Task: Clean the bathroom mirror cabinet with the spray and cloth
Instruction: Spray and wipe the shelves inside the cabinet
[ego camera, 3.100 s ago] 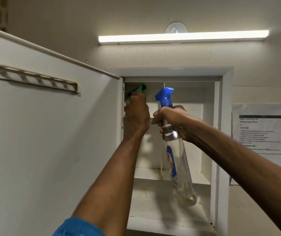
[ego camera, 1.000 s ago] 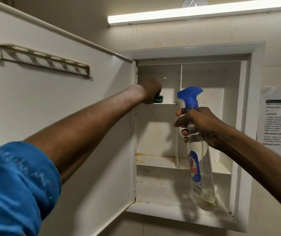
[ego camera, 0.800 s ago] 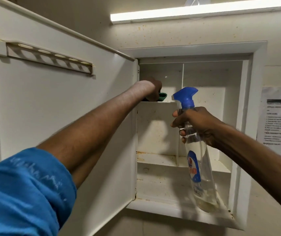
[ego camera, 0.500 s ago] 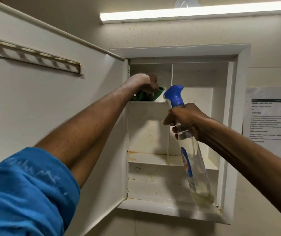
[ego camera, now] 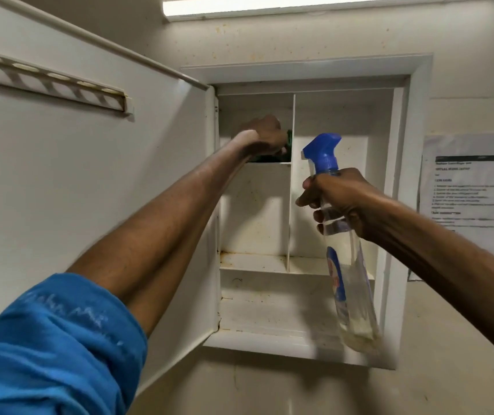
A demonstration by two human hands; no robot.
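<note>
The left hand [ego camera: 262, 136] bunches the green cloth [ego camera: 288, 139] against the upright divider [ego camera: 292, 181]; the right hand [ego camera: 337, 200], fingers wrapped round the spray bottle [ego camera: 348, 280], waits just right of it.

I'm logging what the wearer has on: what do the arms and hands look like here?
The left arm wears a short blue sleeve with faint whitish marks, bunched above the elbow. The right arm shows no sleeve in view. Both the left hand and right hand are bare: no gloves.
</note>
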